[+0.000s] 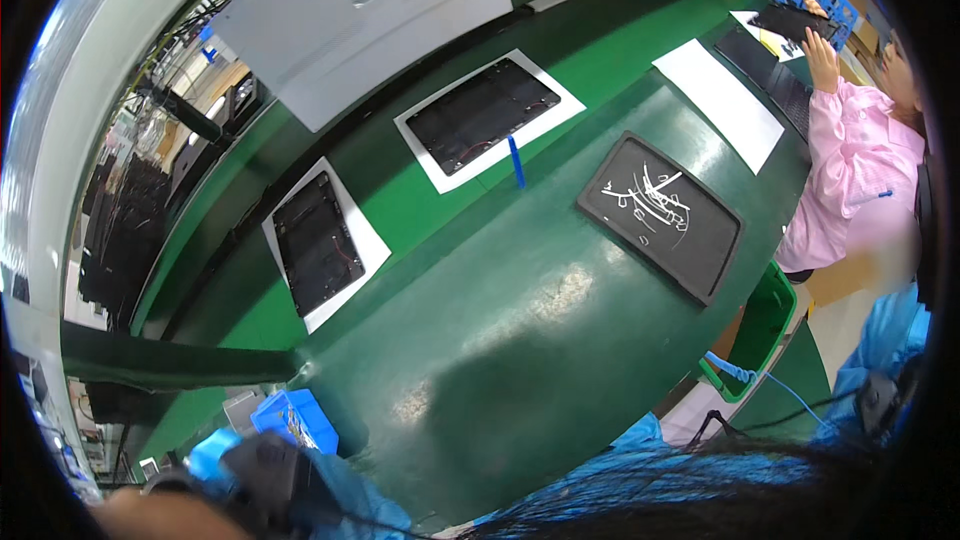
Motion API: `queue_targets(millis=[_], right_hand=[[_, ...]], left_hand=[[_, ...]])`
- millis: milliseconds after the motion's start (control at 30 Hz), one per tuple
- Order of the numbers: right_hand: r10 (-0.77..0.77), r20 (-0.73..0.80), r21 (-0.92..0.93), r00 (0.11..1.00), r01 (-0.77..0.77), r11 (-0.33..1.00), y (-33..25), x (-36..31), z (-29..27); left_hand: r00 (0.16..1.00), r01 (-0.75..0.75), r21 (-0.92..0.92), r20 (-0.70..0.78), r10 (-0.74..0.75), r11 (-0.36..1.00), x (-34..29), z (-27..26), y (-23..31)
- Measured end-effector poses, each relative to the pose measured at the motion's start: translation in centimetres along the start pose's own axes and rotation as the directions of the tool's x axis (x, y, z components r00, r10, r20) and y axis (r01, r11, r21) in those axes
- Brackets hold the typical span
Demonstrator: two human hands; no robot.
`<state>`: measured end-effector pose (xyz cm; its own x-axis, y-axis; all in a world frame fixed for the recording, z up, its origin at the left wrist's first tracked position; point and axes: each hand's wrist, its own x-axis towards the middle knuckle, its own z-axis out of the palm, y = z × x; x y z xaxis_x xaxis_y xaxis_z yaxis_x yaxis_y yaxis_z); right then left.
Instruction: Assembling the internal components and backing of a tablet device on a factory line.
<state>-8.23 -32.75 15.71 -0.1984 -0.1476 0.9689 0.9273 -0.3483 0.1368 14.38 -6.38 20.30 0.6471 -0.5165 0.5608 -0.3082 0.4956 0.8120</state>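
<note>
Two blue sleeves point(365, 510) point(885, 335) at the near edge, and down at near left the left hand point(160, 518) is a blur on the rim: fingers hidden, so whether it grips anything I cannot tell. The right hand is out of view, its grip unknown too. Just beyond the left wrist sits the blue bin point(297, 418), by the bench's point(560, 390) near left corner, probably parked there for easy reach. Near right now, a green bin point(777, 310) beside the bench, a coiled blue cord point(733, 368) at its rim. Onto the bench, right side: a black tray point(705, 255) holding loose white strips point(655, 202), its raised rim likely there to stop such light bits straying. Farther across, two dark panels point(318, 243) point(483, 115), each laid flat on a white sheet point(372, 245) (sparing the surfaces from scratches, I'd guess). And at far right, a co-worker in pink point(840, 140), one hand point(822, 60) raised beside a dark flat piece point(790, 22).
</note>
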Motion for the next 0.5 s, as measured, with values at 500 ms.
queue_targets(millis=[500], right_hand=[[-0.084,0.484,0.538,0.871,-0.22,0.814,3.0,0.6,-1.6]], left_hand=[[0.9,-0.406,-0.208,-0.262,0.349,0.89,-8.0,-2.3,4.6]])
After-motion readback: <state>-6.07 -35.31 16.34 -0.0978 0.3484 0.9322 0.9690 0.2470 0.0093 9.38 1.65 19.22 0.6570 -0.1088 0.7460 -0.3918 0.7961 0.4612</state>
